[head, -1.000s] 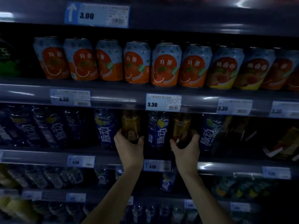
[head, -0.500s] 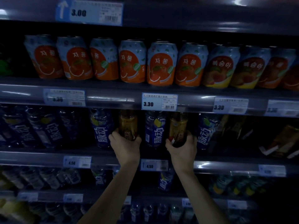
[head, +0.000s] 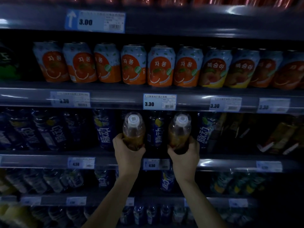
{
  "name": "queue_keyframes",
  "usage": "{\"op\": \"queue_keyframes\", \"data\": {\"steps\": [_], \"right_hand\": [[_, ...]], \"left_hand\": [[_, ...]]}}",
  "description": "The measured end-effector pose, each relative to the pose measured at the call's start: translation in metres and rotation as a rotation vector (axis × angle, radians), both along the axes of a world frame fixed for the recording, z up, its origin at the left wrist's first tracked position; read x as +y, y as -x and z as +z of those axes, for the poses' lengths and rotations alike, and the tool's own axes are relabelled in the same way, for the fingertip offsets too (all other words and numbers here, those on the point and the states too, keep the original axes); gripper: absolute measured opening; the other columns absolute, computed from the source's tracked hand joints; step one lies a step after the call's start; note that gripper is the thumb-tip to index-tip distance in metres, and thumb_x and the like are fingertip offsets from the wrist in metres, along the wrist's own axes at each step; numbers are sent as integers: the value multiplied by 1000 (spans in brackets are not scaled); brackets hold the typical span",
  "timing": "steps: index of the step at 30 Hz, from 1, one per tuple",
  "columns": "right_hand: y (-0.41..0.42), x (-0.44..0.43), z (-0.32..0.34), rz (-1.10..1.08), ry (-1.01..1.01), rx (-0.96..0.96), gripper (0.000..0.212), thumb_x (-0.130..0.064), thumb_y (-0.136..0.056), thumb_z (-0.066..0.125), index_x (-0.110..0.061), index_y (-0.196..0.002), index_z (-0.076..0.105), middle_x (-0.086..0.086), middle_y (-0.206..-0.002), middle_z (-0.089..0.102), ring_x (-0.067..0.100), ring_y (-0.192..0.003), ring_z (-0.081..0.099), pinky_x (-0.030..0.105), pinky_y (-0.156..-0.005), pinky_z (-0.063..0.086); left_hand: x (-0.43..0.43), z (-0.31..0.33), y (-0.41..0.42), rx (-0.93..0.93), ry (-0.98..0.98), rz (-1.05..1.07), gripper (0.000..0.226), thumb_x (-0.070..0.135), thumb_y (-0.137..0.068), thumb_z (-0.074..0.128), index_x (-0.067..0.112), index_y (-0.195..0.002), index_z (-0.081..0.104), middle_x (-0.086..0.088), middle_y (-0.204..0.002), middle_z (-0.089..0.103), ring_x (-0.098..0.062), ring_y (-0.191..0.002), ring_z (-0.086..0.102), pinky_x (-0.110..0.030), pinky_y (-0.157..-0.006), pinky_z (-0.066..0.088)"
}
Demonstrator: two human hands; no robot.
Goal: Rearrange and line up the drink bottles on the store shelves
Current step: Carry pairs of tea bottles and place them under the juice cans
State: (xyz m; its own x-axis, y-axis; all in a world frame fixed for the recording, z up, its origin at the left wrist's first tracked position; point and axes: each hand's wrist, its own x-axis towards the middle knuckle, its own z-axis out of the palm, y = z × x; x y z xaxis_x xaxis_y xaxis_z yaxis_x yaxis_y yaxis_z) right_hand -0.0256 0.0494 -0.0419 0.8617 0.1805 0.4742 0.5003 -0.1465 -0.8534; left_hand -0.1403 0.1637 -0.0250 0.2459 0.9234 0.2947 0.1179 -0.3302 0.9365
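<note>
Shelf (head: 49, 160) tagged 4.50 holds blue bottles (head: 105, 130), and I've just tipped two amber bottles out over its front edge, caps toward me. My left hand (head: 128, 153) wraps one (head: 133, 137), my right hand (head: 185, 155) the other (head: 179, 135), flanking a blue bottle; I judge these strays are coming out for regrouping.

- the light is dim; pale glints lie along the grey front rails of the shelves (head: 213, 23).
- the shelving fills the view in stacked tiers, with dark recesses behind each rail.
- price tags sit on the rails: a blue-edged tag with a white arrow (head: 95, 21) reads 3.00 on the top rail, and a tag reading 3.30 (head: 159, 101) is on the rail below it.
- the lower right corner falls into near black.
</note>
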Motion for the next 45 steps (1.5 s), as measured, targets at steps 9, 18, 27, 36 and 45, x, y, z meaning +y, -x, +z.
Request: {"op": "queue_keyframes", "data": {"steps": [9, 18, 27, 36, 45], "right_hand": [[18, -26, 4, 11, -39, -79, 60, -14, -68, 85, -3, -120, 57, 10, -119, 54, 14, -108, 54, 7, -90, 41], [30, -69, 9, -31, 2, -95, 64, -17, -67, 86, -4, -122, 56, 8, -118, 52, 4, -103, 48, -3, -85, 32], [7, -119, 16, -120, 15, -46, 67, -26, -68, 85, -10, -125, 54, 1, -117, 49, 6, -103, 49, 21, -83, 43], [-40, -181, 21, -194, -48, -22, 65, -38, -67, 82, -26, -123, 51, -17, -109, 44, 2, -101, 52, 9, -80, 40], [-98, -223, 29, -208, -57, 1, 73, -40, -67, 81, -14, -130, 52, -3, -121, 50, 12, -109, 55, 28, -91, 51]], "left_hand": [[-18, 12, 11, -67, -110, -53, 69, 18, -65, 84, 40, -111, 38, 2, -115, 49, -14, -103, 54, -29, -84, 48], [-56, 12, 10, -10, -167, -142, 69, 24, -65, 83, 25, -123, 46, 10, -112, 45, -8, -103, 51, -24, -83, 45], [-107, 13, -25, 9, -197, -253, 67, 24, -63, 85, 21, -119, 48, 12, -105, 44, 17, -94, 44, 6, -73, 34], [-169, 8, -87, 26, -197, -341, 71, 23, -62, 86, 12, -121, 49, 1, -108, 44, 5, -90, 43, 5, -73, 33], [-214, 9, -147, 22, -168, -362, 69, 24, -63, 86, 13, -121, 49, 4, -107, 42, 9, -90, 44, -1, -77, 34]]}}
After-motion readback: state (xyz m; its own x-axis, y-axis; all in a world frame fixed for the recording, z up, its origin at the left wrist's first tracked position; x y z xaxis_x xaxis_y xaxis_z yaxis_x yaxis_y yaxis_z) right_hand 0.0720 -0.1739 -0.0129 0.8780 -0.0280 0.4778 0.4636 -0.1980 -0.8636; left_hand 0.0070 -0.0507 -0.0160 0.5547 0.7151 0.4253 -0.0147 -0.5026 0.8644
